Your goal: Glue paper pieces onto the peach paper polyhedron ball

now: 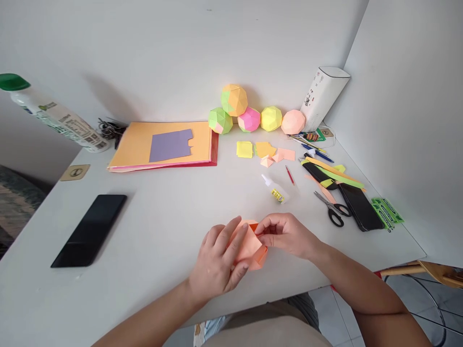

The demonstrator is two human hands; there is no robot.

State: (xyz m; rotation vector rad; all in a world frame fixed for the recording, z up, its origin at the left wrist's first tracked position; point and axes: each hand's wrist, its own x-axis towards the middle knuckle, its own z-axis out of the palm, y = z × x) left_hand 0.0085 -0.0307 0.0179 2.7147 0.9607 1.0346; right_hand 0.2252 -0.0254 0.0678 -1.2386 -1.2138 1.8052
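Near the front edge of the white table (162, 221) I hold a folded peach and orange paper piece (250, 246) between both hands. My left hand (217, 260) cups it from the left, fingers curled around it. My right hand (285, 235) pinches its upper right edge with closed fingers. A small glue bottle (275, 189) lies just beyond my hands, beside a red pen (290, 175). Small folded paper squares (265, 152) in yellow, orange and peach lie further back.
Several coloured paper balls (249, 115) line the back wall by a white box (323, 98). A stack of coloured sheets (164, 144) lies back left. A black phone (90, 230) rests left; scissors (331, 208), another phone (360, 206), pens and paper strips lie right. A bottle (54, 115) stands far left.
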